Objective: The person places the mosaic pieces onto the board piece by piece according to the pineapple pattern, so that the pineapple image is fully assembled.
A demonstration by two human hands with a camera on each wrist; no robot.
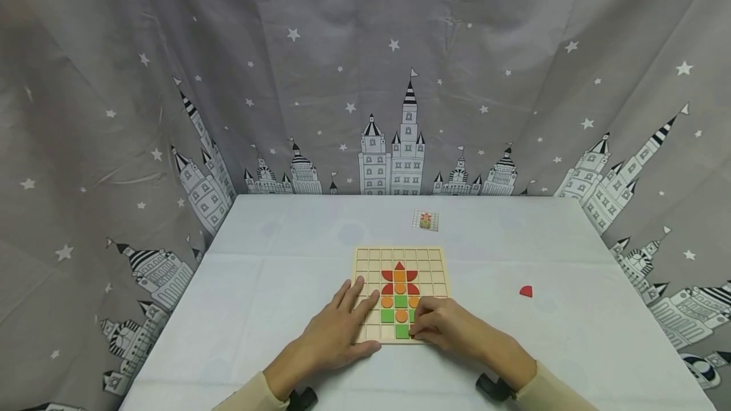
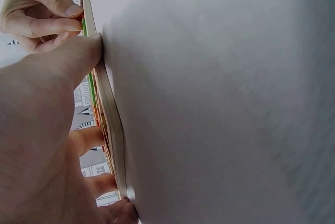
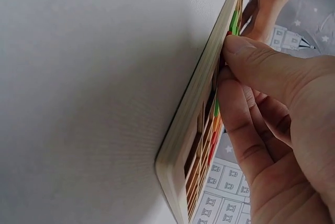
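Note:
A wooden grid board (image 1: 431, 257) lies on the table with red, orange and green pieces set in its squares. My left hand (image 1: 334, 328) rests on the board's left side, fingers spread over the grid and thumb at the near edge. In the left wrist view the thumb lies along the board's side. With thumb and fingertips, my right hand (image 1: 451, 328) pinches a small red piece (image 1: 412, 331) at the near row, right of a green square (image 1: 402, 332). Most of that piece is hidden by the fingers. In the right wrist view its red edge (image 3: 229, 33) shows at the thumb tip.
One loose red quarter-round piece (image 1: 526, 291) lies on the white table (image 1: 274, 271) to the right of the board. Behind the board is a small pattern card (image 1: 426, 221) with a coloured figure on a grid. A grey curtain (image 1: 320, 68) with castles and stars hangs behind.

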